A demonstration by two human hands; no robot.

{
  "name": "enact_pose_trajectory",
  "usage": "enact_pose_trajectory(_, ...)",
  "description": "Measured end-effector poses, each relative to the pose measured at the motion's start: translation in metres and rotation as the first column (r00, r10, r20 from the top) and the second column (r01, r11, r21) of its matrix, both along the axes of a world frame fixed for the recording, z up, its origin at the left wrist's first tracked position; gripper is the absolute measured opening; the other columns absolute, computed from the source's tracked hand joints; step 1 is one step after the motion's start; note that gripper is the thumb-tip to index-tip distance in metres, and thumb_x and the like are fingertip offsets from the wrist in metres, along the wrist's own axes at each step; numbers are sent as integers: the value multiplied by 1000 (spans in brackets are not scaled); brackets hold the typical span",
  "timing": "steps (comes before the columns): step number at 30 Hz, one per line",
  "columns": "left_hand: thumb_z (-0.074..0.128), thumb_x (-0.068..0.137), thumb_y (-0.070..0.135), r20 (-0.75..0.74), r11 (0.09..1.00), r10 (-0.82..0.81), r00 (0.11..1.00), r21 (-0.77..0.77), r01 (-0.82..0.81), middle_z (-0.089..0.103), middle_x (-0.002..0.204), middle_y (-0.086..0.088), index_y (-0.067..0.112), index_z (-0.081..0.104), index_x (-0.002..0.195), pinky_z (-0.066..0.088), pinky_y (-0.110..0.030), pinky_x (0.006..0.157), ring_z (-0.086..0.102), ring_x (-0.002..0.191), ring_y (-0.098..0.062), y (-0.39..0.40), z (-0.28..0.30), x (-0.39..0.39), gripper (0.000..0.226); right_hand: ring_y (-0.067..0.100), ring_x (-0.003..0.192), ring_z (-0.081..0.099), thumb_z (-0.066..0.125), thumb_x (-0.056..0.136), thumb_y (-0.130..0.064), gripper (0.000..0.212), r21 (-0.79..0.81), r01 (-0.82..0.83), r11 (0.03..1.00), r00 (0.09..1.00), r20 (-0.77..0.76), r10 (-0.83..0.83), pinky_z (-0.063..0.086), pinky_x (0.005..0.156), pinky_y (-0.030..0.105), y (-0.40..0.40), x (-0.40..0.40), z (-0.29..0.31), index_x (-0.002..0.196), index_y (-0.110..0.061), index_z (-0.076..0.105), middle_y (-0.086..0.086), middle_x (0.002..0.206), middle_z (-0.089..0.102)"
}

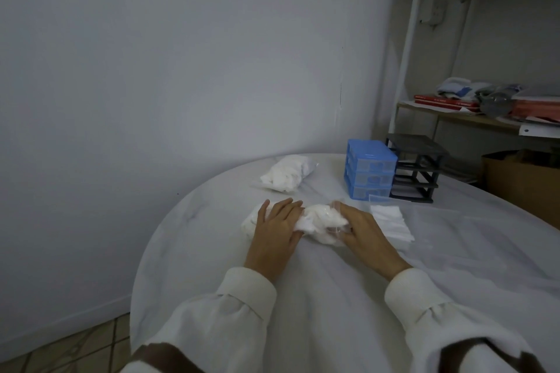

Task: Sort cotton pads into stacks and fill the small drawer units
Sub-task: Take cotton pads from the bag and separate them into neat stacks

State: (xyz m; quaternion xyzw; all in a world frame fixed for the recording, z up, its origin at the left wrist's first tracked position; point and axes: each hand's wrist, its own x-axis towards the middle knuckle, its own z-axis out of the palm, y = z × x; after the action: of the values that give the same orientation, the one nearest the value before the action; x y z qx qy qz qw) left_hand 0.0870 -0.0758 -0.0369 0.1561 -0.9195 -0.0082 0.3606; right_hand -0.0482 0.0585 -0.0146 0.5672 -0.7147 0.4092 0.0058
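Both hands' fingers grip the bag of cotton pads.

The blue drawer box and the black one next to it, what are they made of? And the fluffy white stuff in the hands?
The blue drawer box looks like smooth plastic, with see-through drawer fronts. The black one seems to be matte plastic, an open frame. The fluffy white stuff looks like soft cotton inside a thin, shiny clear plastic bag.
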Motion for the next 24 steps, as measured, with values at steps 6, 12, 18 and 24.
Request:
enact_pose_trajectory(6,58,78,27,-6,998,60,998,-22,-60,65,118,0,21,64,111,23,-54,104,58,115,-21,-6,-1,0,34,-1,68,51,59,83,5,25,-31,-58,998,987,149,62,38,62,12,8,-1,8,99,-14,57,7,83,61)
enact_pose_trajectory(12,56,89,21,1,994,76,997,77,-76,50,137,0,19,54,128,3,-47,114,39,134,-19,-2,2,2,39,-3,79,57,55,86,4,36,-73,-47,996,945,319,68,44,66,9,12,-1,11,107,-25,54,-1,96,61)
enact_pose_trajectory(18,44,80,31,-101,998,61,993,5,-61,67,108,0,17,64,110,33,-55,97,63,105,-19,3,1,1,38,0,95,56,65,85,-12,40,-55,-113,992,918,377,126,53,79,23,12,0,8,115,-33,51,-13,105,58)
enact_pose_trajectory(24,42,79,30,-124,992,28,992,-117,-43,69,99,2,16,66,108,33,-56,95,66,96,-17,1,-3,-3,41,9,96,61,68,83,-34,32,-119,-72,990,896,428,116,51,79,23,4,2,2,112,-23,60,-9,101,65)
